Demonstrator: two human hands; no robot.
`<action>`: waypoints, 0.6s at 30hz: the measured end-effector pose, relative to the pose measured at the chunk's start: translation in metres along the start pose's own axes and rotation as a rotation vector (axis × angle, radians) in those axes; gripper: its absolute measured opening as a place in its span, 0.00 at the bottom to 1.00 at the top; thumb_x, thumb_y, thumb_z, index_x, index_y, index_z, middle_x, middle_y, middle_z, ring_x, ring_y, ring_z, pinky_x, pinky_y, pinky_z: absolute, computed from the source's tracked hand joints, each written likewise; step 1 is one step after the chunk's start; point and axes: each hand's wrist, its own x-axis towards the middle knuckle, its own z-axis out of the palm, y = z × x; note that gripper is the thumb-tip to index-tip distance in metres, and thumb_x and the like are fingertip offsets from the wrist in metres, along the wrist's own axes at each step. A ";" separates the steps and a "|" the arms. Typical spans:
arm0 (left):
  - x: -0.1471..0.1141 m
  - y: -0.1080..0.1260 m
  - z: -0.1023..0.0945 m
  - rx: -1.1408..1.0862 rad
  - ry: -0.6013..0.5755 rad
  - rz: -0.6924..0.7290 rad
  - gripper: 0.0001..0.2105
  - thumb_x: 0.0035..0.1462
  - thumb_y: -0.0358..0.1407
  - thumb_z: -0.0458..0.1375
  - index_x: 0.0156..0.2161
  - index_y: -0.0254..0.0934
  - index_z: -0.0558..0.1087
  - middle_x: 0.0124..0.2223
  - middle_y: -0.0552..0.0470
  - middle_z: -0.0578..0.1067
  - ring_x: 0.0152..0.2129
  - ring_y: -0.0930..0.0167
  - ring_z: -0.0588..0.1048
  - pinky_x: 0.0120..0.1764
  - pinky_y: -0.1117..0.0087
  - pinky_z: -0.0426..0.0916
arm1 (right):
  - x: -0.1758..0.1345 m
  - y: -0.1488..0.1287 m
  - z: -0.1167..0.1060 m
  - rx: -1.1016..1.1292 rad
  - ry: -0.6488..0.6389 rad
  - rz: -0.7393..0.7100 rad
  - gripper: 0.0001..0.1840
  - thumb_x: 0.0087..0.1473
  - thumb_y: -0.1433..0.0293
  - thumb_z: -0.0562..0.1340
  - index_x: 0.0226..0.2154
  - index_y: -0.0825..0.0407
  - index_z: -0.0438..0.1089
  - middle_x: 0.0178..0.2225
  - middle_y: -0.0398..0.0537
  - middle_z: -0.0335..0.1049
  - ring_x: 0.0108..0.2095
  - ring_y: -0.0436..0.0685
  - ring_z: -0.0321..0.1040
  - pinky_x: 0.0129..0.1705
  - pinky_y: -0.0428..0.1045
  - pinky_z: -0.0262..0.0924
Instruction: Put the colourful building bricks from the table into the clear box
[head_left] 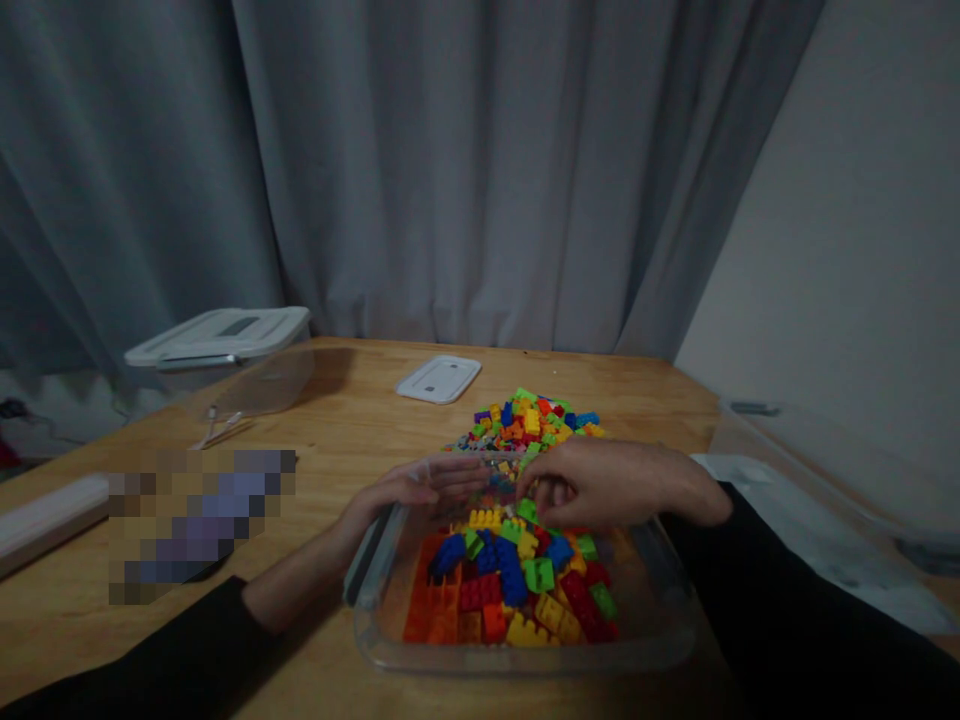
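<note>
A clear plastic box [525, 657] stands in front of me with large toy building bricks [512, 570] in red, blue, yellow, green and orange inside. My left hand [442, 477] lies over the box's far left corner, its fingers stretched out flat and holding nothing. Above the far part of the box, my right hand [600, 485] is curled with its fingers pinched. A green building brick [527, 511] shows right at its fingertips. Just beyond the far rim rises a heap of mixed bricks [531, 420], its near side partly hidden by my hands.
A lidded clear box [225, 345] stands at the back left. A white lid [439, 379] lies behind the heap. To the right is another clear container [810, 480]. A pale long case [56, 515] and a blurred-out item [217, 520] lie at left.
</note>
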 end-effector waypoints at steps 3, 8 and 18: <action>-0.002 0.001 -0.003 0.001 0.005 -0.015 0.31 0.55 0.35 0.53 0.65 0.32 0.69 0.67 0.40 0.70 0.67 0.51 0.64 0.70 0.44 0.43 | -0.012 0.006 -0.010 0.145 0.119 -0.013 0.15 0.60 0.67 0.63 0.49 0.52 0.76 0.37 0.45 0.80 0.35 0.52 0.75 0.35 0.45 0.64; -0.006 -0.001 -0.003 -0.024 0.034 -0.019 0.29 0.56 0.35 0.53 0.64 0.37 0.70 0.68 0.42 0.70 0.68 0.52 0.62 0.69 0.42 0.43 | -0.035 0.048 -0.017 0.142 0.565 0.094 0.18 0.63 0.56 0.61 0.45 0.51 0.77 0.38 0.48 0.79 0.38 0.56 0.74 0.39 0.48 0.65; 0.003 -0.004 -0.023 0.084 0.042 -0.062 0.26 0.53 0.38 0.59 0.59 0.46 0.76 0.63 0.50 0.76 0.68 0.48 0.61 0.70 0.45 0.46 | -0.062 0.177 0.036 0.108 0.654 0.463 0.19 0.59 0.56 0.60 0.40 0.54 0.76 0.40 0.56 0.78 0.40 0.61 0.72 0.43 0.54 0.65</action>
